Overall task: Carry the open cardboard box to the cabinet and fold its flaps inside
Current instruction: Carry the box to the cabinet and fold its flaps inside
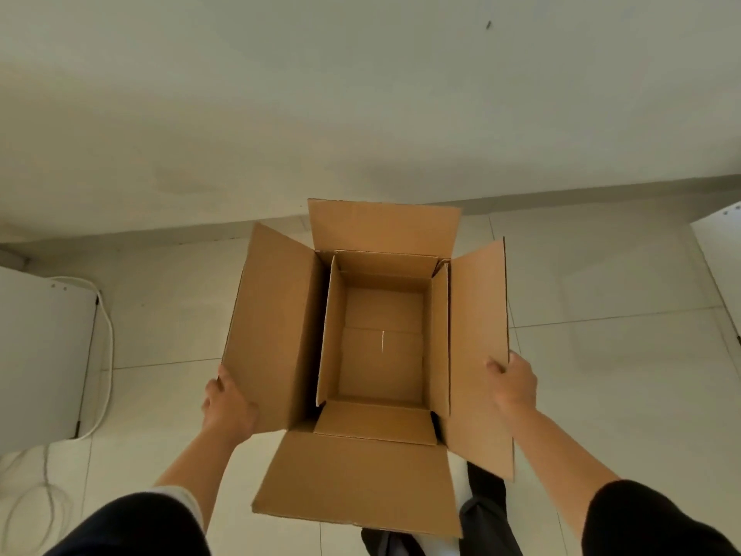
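The brown open cardboard box (381,347) is held up over the pale tiled floor (601,355), close to a plain wall (361,94). Nothing is inside it; only the bare cardboard bottom shows. All four top flaps stick outward. Smaller flaps are folded down inside along the walls. The left hand (228,407) grips the near corner of the left flap, fingers curled around its edge. The right hand (513,385) holds the edge of the right flap the same way. A white cabinet (40,355) stands to the left, with a white cable (107,355) looping beside it. Another white panel (721,250) shows at the far right.
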The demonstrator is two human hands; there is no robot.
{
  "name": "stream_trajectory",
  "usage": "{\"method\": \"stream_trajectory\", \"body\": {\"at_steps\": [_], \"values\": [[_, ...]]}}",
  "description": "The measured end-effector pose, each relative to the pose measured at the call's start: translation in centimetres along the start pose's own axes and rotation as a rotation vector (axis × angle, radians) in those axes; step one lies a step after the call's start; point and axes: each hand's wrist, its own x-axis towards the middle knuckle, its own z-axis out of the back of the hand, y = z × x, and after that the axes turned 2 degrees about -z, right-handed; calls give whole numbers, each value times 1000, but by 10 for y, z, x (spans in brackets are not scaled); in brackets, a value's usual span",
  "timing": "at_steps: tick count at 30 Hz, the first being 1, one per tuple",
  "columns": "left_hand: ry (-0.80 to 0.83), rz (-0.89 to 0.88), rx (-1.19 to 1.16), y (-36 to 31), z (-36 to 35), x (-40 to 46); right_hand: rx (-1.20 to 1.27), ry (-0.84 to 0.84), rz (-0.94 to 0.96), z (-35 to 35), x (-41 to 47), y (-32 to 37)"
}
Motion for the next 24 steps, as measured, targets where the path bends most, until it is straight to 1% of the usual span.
{"method": "stream_trajectory", "body": {"at_steps": [6,12,15,21,24], "values": [[141,-40,-87,-22,-29,-7,-106,-71,57,46,54,-25],[260,-58,-151,-73,-78,-35,-164,-157,84,106,102,-57],[274,-63,-161,-106,-102,-53,-156,-172,110,140,125,-73],[265,-138,-179,-180,-156,-106,-167,-187,142,219,170,-116],[285,-137,-198,-217,-184,-133,-171,-199,159,257,193,-137]]}}
